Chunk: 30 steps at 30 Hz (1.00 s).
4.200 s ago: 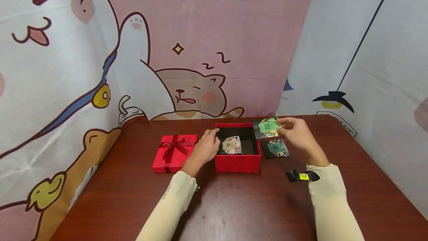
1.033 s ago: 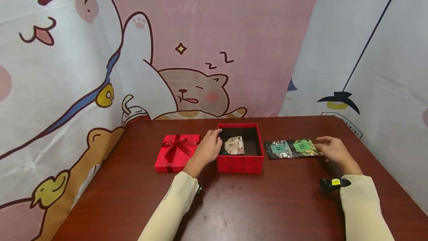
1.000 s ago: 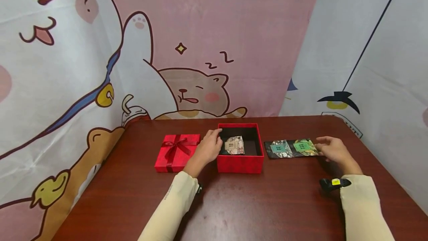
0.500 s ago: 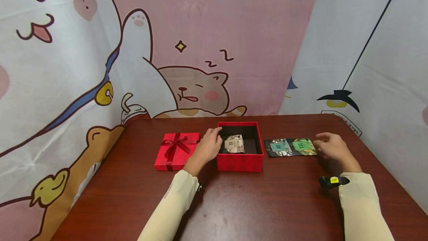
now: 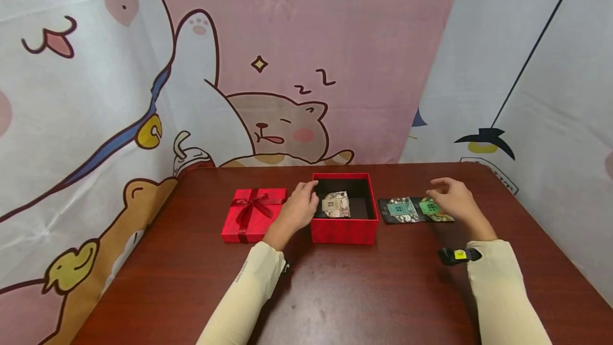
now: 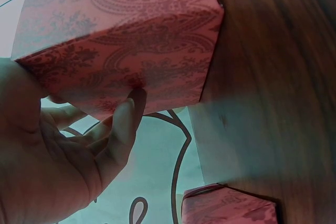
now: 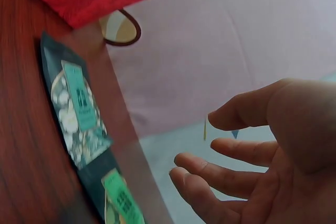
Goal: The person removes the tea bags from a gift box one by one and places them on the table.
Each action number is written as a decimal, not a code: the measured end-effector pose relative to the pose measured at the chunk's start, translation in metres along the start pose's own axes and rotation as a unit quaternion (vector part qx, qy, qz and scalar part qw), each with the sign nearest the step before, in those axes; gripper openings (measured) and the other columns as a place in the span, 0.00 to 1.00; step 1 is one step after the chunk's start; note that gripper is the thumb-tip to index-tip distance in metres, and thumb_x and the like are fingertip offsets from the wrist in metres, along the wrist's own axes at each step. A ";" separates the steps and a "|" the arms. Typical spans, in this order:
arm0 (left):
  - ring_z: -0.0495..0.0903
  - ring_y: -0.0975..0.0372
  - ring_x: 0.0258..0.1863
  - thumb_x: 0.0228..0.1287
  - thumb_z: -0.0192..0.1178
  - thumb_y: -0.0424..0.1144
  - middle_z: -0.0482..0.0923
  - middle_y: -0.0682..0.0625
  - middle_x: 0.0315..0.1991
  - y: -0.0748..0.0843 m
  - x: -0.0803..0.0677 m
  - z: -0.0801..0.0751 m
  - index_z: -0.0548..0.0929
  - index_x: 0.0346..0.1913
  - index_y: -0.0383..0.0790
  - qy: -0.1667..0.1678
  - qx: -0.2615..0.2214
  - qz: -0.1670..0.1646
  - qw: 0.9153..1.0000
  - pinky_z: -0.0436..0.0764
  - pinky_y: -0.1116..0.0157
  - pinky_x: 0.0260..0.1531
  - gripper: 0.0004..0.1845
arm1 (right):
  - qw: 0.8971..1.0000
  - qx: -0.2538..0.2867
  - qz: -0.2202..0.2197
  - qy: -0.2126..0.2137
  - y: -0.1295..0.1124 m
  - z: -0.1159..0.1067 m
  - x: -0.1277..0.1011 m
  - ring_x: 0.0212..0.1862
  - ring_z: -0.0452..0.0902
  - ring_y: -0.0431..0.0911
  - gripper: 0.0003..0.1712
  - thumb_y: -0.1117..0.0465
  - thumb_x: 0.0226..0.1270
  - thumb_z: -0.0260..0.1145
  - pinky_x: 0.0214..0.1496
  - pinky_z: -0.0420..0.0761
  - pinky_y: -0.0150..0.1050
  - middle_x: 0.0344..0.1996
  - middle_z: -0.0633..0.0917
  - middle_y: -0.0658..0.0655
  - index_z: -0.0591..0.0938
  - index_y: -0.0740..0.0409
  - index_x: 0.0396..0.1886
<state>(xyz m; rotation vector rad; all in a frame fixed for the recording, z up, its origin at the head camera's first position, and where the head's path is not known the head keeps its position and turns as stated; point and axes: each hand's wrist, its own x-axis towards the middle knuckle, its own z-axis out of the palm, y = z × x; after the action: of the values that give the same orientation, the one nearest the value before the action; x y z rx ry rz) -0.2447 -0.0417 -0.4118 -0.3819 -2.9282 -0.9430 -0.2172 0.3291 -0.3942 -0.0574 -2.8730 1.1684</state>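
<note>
My left hand (image 5: 300,207) grips the left wall of an uncovered red gift box (image 5: 343,232). In the left wrist view, a fingertip presses the patterned outer wall of this box (image 6: 152,66). A beige-labelled packet (image 5: 336,205) lies inside on the black lining. To the box's right, two dark packets lie side by side, a teal-labelled packet (image 5: 403,210) and a green-labelled packet (image 5: 438,211). Over the green-labelled one hovers my right hand (image 5: 452,200), covering part of it in the head view. The right wrist view shows its fingers (image 7: 231,179) loosely bent and holding nothing.
The red lid (image 5: 254,215) with a dark red ribbon bow lies left of the box. Everything stands on a brown wooden table (image 5: 345,292). A cartoon-printed cloth (image 5: 364,68) hangs right behind the table's back edge.
My right hand placed the green-labelled packet beside the teal-labelled one and let go. It has since risen and shifted left over the packet. My left hand stays at the box.
</note>
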 end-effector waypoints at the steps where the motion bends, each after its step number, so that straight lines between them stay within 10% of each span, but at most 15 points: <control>1: 0.75 0.49 0.61 0.75 0.44 0.42 0.70 0.43 0.65 0.000 0.000 0.000 0.70 0.71 0.46 0.000 0.000 0.000 1.000 0.74 0.48 0.58 0.24 | 1.000 0.005 -0.002 -0.003 -0.002 0.001 0.000 0.40 0.81 0.59 0.30 0.55 0.75 0.58 0.32 0.83 0.43 0.52 0.78 0.77 0.68 0.74 0.66; 9: 0.76 0.49 0.60 0.74 0.44 0.41 0.71 0.43 0.64 0.000 0.001 0.000 0.71 0.70 0.45 0.007 0.002 0.008 1.000 0.75 0.48 0.57 0.24 | 0.999 0.018 -0.026 -0.017 -0.022 0.009 0.000 0.30 0.80 0.43 0.29 0.57 0.74 0.59 0.29 0.83 0.43 0.48 0.80 0.75 0.68 0.74 0.65; 30: 0.76 0.47 0.59 0.75 0.44 0.43 0.70 0.43 0.65 0.001 -0.001 -0.003 0.70 0.71 0.47 -0.005 0.002 -0.007 1.000 0.75 0.47 0.56 0.24 | 0.997 -0.019 -0.070 -0.003 -0.056 0.030 0.002 0.44 0.81 0.59 0.24 0.59 0.71 0.61 0.39 0.78 0.46 0.47 0.82 0.72 0.74 0.70 0.61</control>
<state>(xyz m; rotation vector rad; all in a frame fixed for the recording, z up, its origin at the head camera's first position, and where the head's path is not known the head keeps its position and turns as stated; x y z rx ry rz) -0.2438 -0.0424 -0.4088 -0.3683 -2.9449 -0.9405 -0.2222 0.2677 -0.3765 0.1423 -2.8502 1.0913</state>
